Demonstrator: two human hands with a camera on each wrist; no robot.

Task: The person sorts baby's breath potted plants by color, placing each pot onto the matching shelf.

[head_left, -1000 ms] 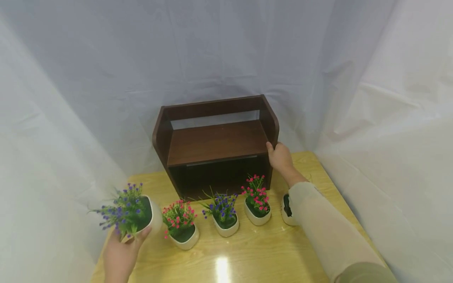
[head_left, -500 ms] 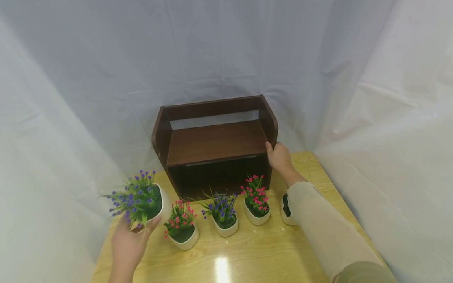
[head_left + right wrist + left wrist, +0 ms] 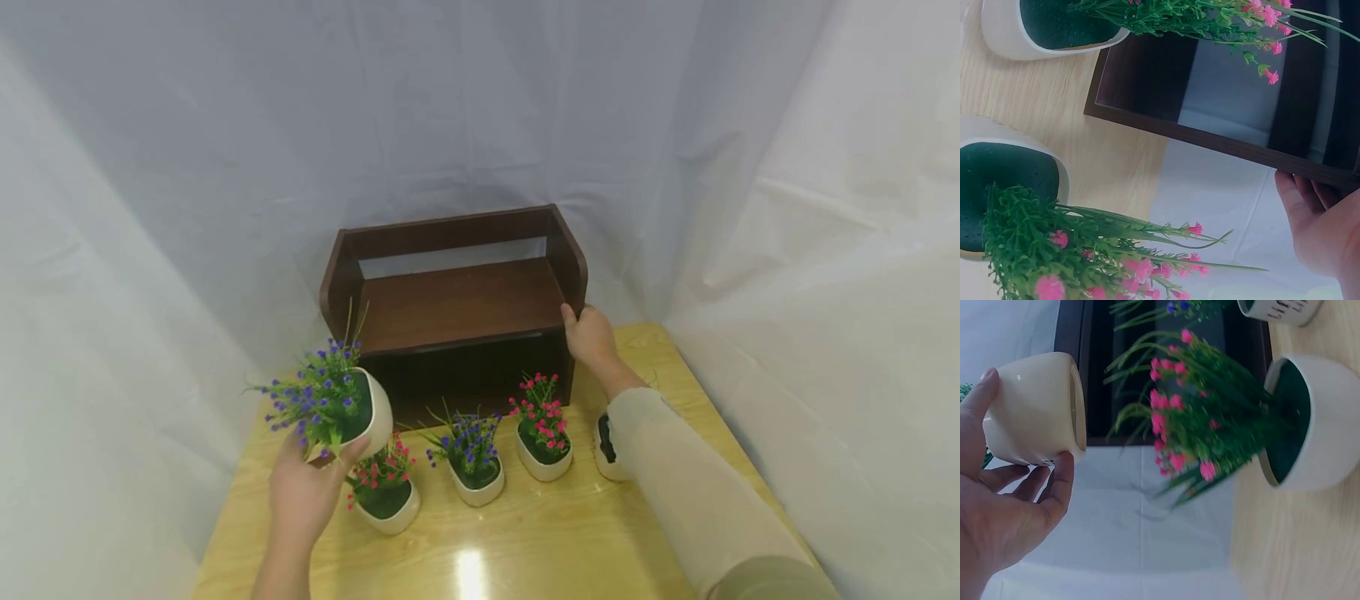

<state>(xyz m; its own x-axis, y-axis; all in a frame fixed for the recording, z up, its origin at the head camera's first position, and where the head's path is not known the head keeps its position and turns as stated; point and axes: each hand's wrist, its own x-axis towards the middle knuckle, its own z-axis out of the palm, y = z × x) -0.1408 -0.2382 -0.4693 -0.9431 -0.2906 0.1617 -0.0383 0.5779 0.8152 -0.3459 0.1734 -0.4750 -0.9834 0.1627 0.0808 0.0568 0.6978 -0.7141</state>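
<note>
My left hand (image 3: 303, 496) holds a white flowerpot (image 3: 381, 415) with purple-blue flowers, raised and tilted, in front of the left side of a dark brown shelf (image 3: 461, 307). In the left wrist view the thumb and fingers grip the pot (image 3: 1034, 403) from opposite sides. With the thumb on top of its front edge, my right hand (image 3: 594, 340) grips the shelf's right side panel; the right wrist view shows the fingers against the outer face. A pink-flowered pot (image 3: 393, 518) stands just below the raised pot and is partly hidden by it.
Along the shelf's front stand a blue-flowered pot (image 3: 480, 490) and another pink-flowered pot (image 3: 546, 463). A further pot (image 3: 606, 465) is partly covered by the right sleeve (image 3: 690, 483). All rest on a light wooden table (image 3: 420, 567), with white sheeting (image 3: 450, 108) behind and at both sides.
The left hand has carried the purple-blue flowerpot rightward and upward, towards the shelf's left side. The right hand has kept its hold on the shelf.
</note>
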